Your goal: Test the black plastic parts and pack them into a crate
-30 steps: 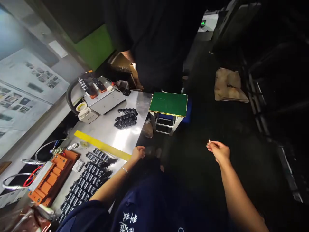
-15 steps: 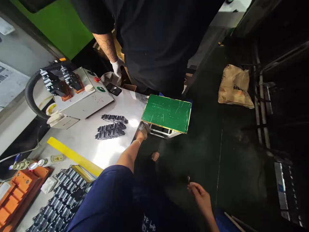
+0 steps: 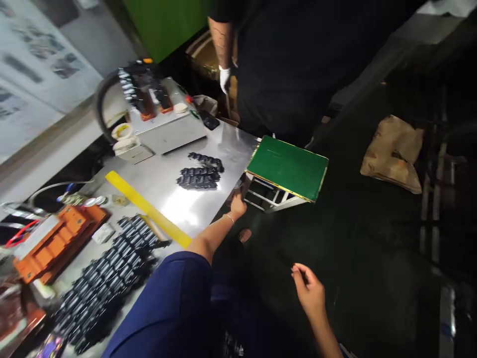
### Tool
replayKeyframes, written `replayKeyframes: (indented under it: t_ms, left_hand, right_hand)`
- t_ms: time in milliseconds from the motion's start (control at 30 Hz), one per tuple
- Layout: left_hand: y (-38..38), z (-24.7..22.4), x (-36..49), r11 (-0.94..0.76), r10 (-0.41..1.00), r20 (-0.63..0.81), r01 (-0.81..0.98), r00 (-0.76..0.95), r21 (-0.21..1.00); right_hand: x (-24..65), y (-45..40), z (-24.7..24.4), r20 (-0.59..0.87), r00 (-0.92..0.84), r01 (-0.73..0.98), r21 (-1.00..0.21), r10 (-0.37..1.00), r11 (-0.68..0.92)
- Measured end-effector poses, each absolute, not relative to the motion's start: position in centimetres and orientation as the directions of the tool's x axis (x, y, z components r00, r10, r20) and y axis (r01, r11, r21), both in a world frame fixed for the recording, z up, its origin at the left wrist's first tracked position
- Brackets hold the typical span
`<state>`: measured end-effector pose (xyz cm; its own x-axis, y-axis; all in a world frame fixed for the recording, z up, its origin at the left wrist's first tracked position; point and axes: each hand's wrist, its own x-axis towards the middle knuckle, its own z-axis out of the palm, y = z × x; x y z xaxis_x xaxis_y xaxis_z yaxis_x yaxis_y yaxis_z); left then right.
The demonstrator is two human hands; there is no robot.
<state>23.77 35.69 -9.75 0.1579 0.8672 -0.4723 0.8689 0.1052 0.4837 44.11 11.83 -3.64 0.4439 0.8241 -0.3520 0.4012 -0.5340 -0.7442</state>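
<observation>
My left hand (image 3: 238, 205) reaches out beside the metal workbench. Its fingers are closed at the pale frame of a green-topped stool (image 3: 288, 166), at the corner nearest the bench; the fingertips are partly hidden. Over the dark floor, my right hand (image 3: 311, 291) is raised with thumb and forefinger pinched together. Whatever small thing sits in that pinch is too dark and blurred to make out. On the workbench (image 3: 234, 149) near my left hand lie several black ribbed plastic parts (image 3: 199, 179).
A co-worker in dark clothes with a white-gloved hand (image 3: 224, 79) stands behind the stool. A grey machine box (image 3: 175, 132) carries two black parts. Yellow strip (image 3: 149, 209), orange fixture (image 3: 67, 231) and rows of black parts (image 3: 115, 268) lie left. A paper bag (image 3: 393, 154) rests on the floor.
The view has swung left, so bench and stool appear further right. My left hand remains at the stool's frame. The small dark piece seen in my right fingers earlier is now hard to see.
</observation>
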Motion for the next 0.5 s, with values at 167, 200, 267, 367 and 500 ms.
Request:
replayKeyframes:
  t_ms: [167,200,267,367,500]
  left_hand:
    - [22.1,-7.9,15.0,0.239,0.872,-0.475,0.743,0.119,0.625]
    - [20.0,-7.5,12.8,0.273,0.878,-0.471,0.714,0.089,0.645]
    - [17.0,-6.2,7.7,0.342,0.898,-0.440,0.657,-0.017,0.672]
    - [14.8,-3.4,-1.4,0.397,0.917,-0.315,0.626,-0.244,0.672]
    - [15.0,0.5,-13.6,0.492,0.862,-0.167,0.713,-0.479,0.499]
  right_hand:
    - [38.8,15.4,-1.6,-0.162,0.134,0.585,-0.783,0.978,-0.210]
    - [37.5,16.1,-1.3,-0.137,0.054,0.607,-0.782,0.989,-0.141]
    - [34.7,17.4,-0.9,-0.095,-0.093,0.627,-0.779,0.991,-0.016]
    - [29.8,18.7,0.0,-0.012,-0.285,0.611,-0.773,0.958,0.172]
    - [22.8,19.3,2.4,0.133,-0.457,0.560,-0.725,0.879,0.401]
